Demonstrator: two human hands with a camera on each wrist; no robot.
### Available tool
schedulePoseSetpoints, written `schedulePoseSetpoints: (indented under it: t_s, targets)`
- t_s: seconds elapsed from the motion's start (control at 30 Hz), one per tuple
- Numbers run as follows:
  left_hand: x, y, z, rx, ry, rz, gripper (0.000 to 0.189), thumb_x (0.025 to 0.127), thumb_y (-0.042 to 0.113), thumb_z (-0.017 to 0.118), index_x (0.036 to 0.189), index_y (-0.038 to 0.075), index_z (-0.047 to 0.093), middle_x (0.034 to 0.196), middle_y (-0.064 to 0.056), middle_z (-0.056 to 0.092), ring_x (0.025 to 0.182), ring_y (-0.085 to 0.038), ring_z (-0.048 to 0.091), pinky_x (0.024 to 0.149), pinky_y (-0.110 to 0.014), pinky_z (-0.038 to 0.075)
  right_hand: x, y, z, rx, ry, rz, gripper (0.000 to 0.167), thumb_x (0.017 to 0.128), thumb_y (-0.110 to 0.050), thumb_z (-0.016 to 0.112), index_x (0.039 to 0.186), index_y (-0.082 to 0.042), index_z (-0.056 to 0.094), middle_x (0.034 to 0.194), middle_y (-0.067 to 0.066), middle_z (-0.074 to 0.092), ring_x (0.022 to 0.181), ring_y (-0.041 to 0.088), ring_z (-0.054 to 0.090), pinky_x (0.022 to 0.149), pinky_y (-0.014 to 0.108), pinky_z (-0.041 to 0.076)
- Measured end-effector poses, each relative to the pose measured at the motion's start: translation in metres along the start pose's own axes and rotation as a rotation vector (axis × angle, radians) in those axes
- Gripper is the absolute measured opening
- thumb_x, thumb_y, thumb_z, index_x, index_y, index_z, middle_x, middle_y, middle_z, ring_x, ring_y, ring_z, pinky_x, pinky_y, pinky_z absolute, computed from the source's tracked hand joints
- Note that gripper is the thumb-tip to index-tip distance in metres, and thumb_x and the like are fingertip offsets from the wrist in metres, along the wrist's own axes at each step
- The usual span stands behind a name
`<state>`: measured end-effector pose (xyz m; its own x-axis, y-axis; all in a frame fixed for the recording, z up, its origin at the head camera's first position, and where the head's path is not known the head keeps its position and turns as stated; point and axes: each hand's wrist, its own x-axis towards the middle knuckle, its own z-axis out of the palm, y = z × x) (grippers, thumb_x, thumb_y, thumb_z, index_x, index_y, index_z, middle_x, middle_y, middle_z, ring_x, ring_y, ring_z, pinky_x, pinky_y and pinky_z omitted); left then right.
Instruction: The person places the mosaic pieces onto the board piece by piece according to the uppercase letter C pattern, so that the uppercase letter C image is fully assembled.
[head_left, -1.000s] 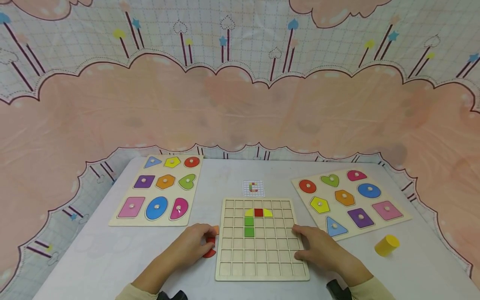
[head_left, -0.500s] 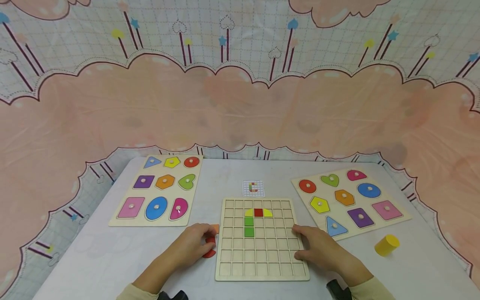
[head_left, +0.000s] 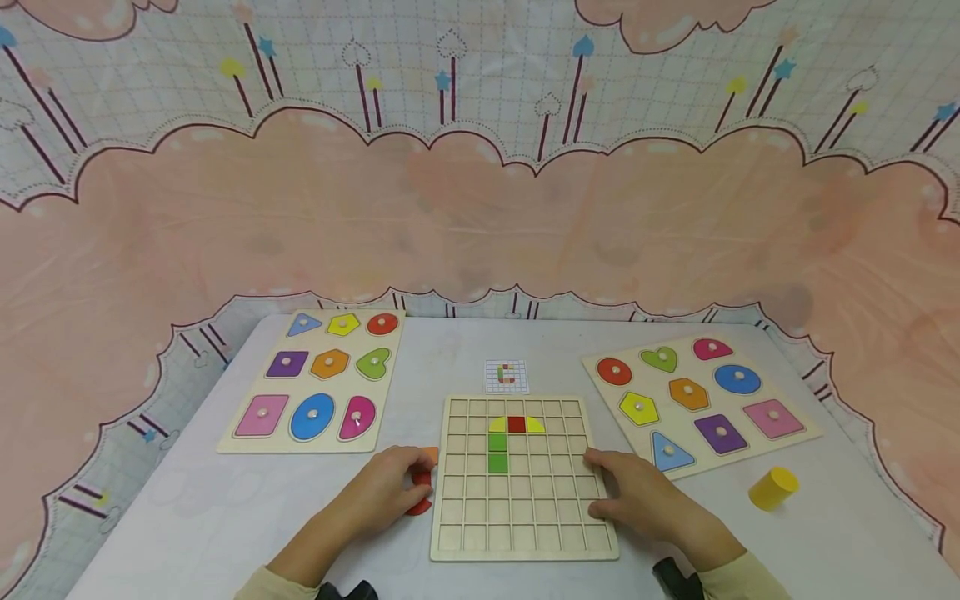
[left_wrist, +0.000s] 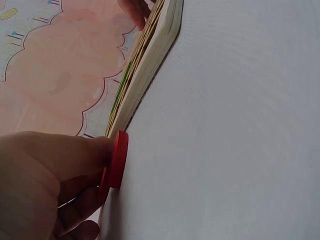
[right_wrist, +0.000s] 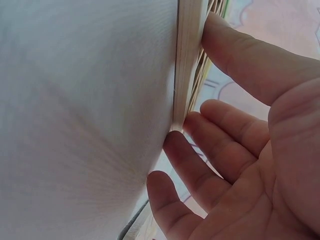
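A wooden grid board (head_left: 525,533) lies on the table between both hands. In its upper cells sit a red square (head_left: 517,425), two green squares (head_left: 498,462) and two yellow pieces with a curved edge (head_left: 536,426). My left hand (head_left: 382,492) rests left of the board, fingers loosely bent. In the left wrist view its thumb touches red pieces (left_wrist: 119,160) that lie by the board's edge. An orange piece (head_left: 431,455) shows at the index fingertip. My right hand (head_left: 641,498) rests on the board's right edge, thumb and fingers spread apart, as the right wrist view also shows.
Behind the board lies a small pattern card (head_left: 507,377). Knobbed shape puzzles stand on either side, a left puzzle board (head_left: 255,444) and a right puzzle board (head_left: 675,473). A yellow cylinder (head_left: 775,489) lies on the table at the right.
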<state>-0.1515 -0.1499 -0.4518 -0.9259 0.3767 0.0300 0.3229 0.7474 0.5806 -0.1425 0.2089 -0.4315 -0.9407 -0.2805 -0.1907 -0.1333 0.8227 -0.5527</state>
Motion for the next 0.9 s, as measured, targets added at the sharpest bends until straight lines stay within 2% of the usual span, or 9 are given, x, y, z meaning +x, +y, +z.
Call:
schedulePoseSetpoints:
  t_s: [0.27, 0.47, 0.57, 0.7, 0.9]
  targets:
    - [0.001, 0.002, -0.001, 0.005, 0.003, -0.025, 0.019, 0.083, 0.008, 0.080, 0.098, 0.010, 0.069, 0.084, 0.009, 0.057, 0.083, -0.014, 0.052, 0.077, -0.035, 0.052, 0.001, 0.002, 0.000, 0.011, -0.002, -0.004, 0.068, 0.077, -0.020, 0.087, 0.137, -0.004, 0.059, 0.139, 0.014, 0.057, 0.132, 0.040, 0.047, 0.108, 0.057, 0.037]
    - [0.002, 0.009, -0.006, -0.004, 0.022, -0.063, 0.022, 0.082, 0.006, 0.081, 0.101, 0.008, 0.070, 0.089, 0.006, 0.061, 0.085, -0.014, 0.053, 0.080, -0.036, 0.054, 0.000, 0.002, 0.000, 0.002, 0.000, -0.008, 0.068, 0.077, -0.020, 0.087, 0.137, -0.004, 0.059, 0.139, 0.014, 0.058, 0.132, 0.040, 0.047, 0.108, 0.057, 0.037]
    - [0.002, 0.012, -0.007, -0.022, 0.023, -0.042, 0.025, 0.082, 0.006, 0.081, 0.105, 0.007, 0.070, 0.094, 0.005, 0.063, 0.089, -0.015, 0.055, 0.084, -0.038, 0.055, 0.000, 0.002, 0.000, -0.004, 0.002, -0.012, 0.068, 0.077, -0.020, 0.087, 0.136, -0.003, 0.059, 0.138, 0.014, 0.058, 0.132, 0.040, 0.047, 0.108, 0.057, 0.037]
    - [0.004, 0.016, -0.006, -0.022, 0.011, 0.017, 0.026, 0.083, 0.007, 0.080, 0.107, 0.006, 0.070, 0.098, 0.004, 0.064, 0.093, -0.016, 0.056, 0.087, -0.042, 0.054, 0.001, 0.002, 0.000, -0.002, -0.003, -0.014, 0.068, 0.077, -0.020, 0.087, 0.137, -0.003, 0.059, 0.139, 0.014, 0.058, 0.132, 0.040, 0.047, 0.108, 0.057, 0.037]
    - [0.010, 0.028, 0.002, -0.030, -0.026, 0.073, 0.021, 0.085, 0.006, 0.079, 0.104, 0.005, 0.069, 0.091, 0.005, 0.060, 0.087, -0.015, 0.053, 0.079, -0.033, 0.054, 0.001, 0.003, 0.001, -0.007, -0.005, -0.013, 0.069, 0.077, -0.021, 0.087, 0.137, -0.004, 0.058, 0.139, 0.014, 0.058, 0.132, 0.040, 0.047, 0.108, 0.057, 0.037]
